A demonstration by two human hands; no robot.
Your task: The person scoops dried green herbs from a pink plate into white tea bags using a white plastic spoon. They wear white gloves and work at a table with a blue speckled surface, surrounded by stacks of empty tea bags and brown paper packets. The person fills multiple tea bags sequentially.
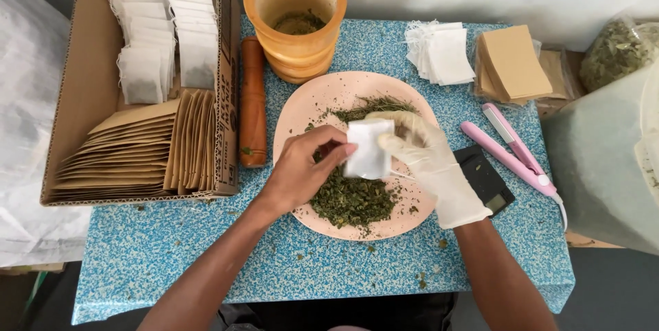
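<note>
At the bottom of the frame the near edge of the blue speckled table (206, 262) runs bare apart from a few stray green flecks, and both forearms come up over it toward the centre; this strip is the widest open room on the tabletop.

At the centre, the left hand (298, 169) is bare, its thumb and forefinger pressed together in a pinch at the left edge of a small white tea bag (368, 149). The right hand (425, 159) wears a pale glove and closes its fingers around the bag's right side, holding it upright. The bag hangs just above a pink plate (309, 108) carrying a heap of dried green herbs (350, 200), thickest at the plate's lower middle.

Right of the plate, close to the gloved wrist, lies a small black scale (487, 180), and beyond it a pink sealing iron (511, 149) set on a slant near the table's right edge.

Left of the plate a wooden pestle (252, 104) lies lengthwise against a cardboard box (75, 97), which fills the upper left and holds filled tea bags (154, 36) and brown paper envelopes (137, 152).

Along the top, an orange mortar (295, 12) touches the plate's far rim; to its right sit empty white bags (439, 53), a stack of brown envelopes (515, 63) and a clear bag of dried leaves (618, 49). The wall behind is pale.
</note>
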